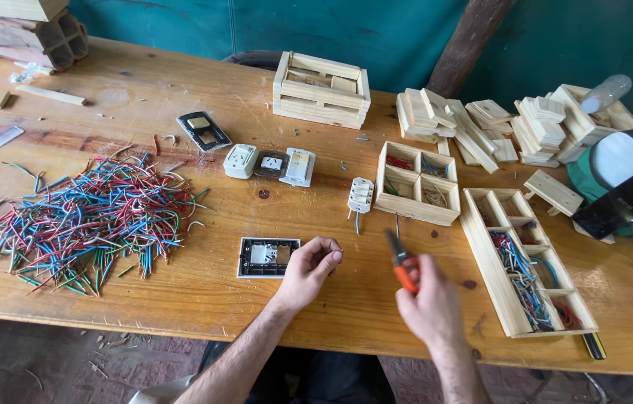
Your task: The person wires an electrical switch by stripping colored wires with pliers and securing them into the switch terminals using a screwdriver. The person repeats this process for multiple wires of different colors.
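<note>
Okay, head view down on a worn wooden table [204, 292]. Left hand [309, 271] sits just right of a flat black-framed rectangular switch plate with grey insert [268, 256], near it but not clearly touching; fingers curled together, thumb pinched to fingertips, maybe on something tiny, too small to tell. Right hand [430, 308] is raised a bit, clamped around orange-handled pliers [402, 263], dark tip pointing up-left toward a thin wire [397, 224] standing just above it; slightly motion-blurred.

Step in hand, as a judgement: work on the switch plate with the pliers, tool hand coming in or repositioning. The next move would call for steadying the plate with the left hand and bringing the plier tip down accurately.

Around: big loose pile of short red, blue, green and white wire offcuts [88, 217] well left. Behind the plate, a row of white and beige socket modules [270, 163] and another black plate [203, 131]. A white module with wire tails [360, 196] lies beside a square four-compartment wooden tray [418, 182] holding wire bits. Long divided wooden tray [527, 262] at right holds coloured wires. Slatted wooden box [321, 88] at the back; stacked wood pieces [481, 123] right of it. Dark phone [622, 203] rests on a green bag [631, 161]. No readable labels worth noting.
</note>
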